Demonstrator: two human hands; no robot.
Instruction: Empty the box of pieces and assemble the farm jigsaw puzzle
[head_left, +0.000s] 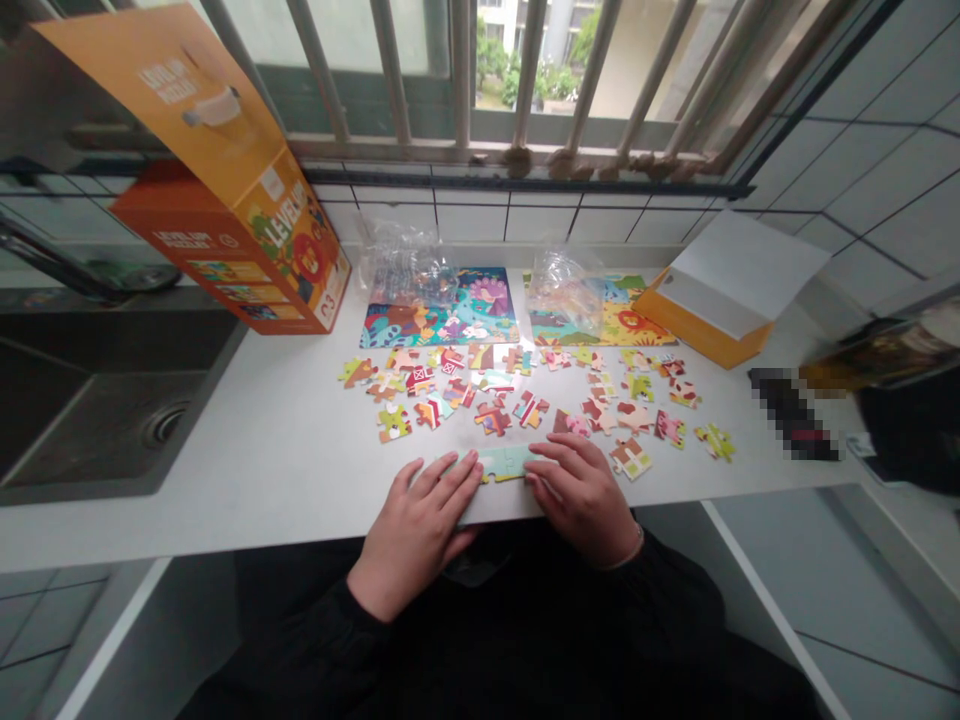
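A short strip of joined pale-blue jigsaw pieces [506, 462] lies at the counter's front, between my hands. Across its left end my left hand [420, 525] rests with long, flat fingers, hiding that part. My right hand [589, 495] touches the strip's right end with bent, spread fingertips. Loose jigsaw pieces are scattered just beyond: a red barn piece [420, 379], a purple-and-orange piece [493, 417] and several others. To the right of my right hand lies a brown-and-cream piece [632, 458], with a green piece [715, 441] farther out.
Two colourful puzzle pictures [480, 310] lie at the back under crumpled clear plastic bags [409, 265]. An orange puzzle box [277, 250] stands open at left beside the sink [90, 430]. At right are an open yellow-and-white box [739, 285] and a blurred dark object [795, 415].
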